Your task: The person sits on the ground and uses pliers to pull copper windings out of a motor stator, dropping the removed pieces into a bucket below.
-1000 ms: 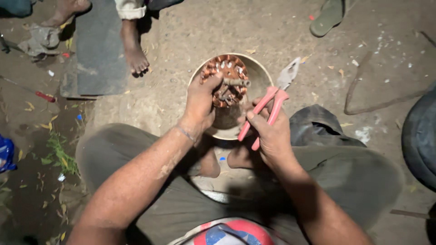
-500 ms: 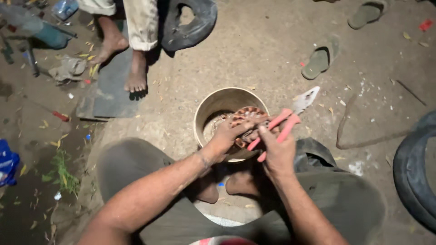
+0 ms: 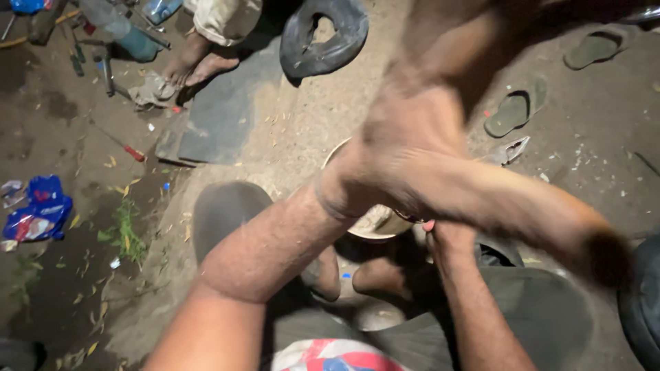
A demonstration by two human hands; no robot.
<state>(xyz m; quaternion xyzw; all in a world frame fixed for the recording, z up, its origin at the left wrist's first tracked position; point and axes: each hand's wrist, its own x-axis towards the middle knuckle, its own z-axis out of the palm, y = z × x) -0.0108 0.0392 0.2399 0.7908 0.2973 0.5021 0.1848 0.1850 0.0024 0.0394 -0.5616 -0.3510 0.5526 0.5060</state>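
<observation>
My left hand (image 3: 412,130) has swung up from the bowl (image 3: 375,221) toward the camera, a blur whose grip I cannot tell. My right hand (image 3: 450,237) stays low beside the bowl's rim, fingers hidden, the red-handled pliers gone from view behind my forearm.

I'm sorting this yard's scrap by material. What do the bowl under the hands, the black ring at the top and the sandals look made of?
The bowl looks like pale plastic or enamelled metal, with a smooth cream rim; blur leaves it open. The black ring seems rubber, likely a tyre tube: matte, floppy, folded. The sandals look like moulded rubber or foam, dull grey-green and dusty.
</observation>
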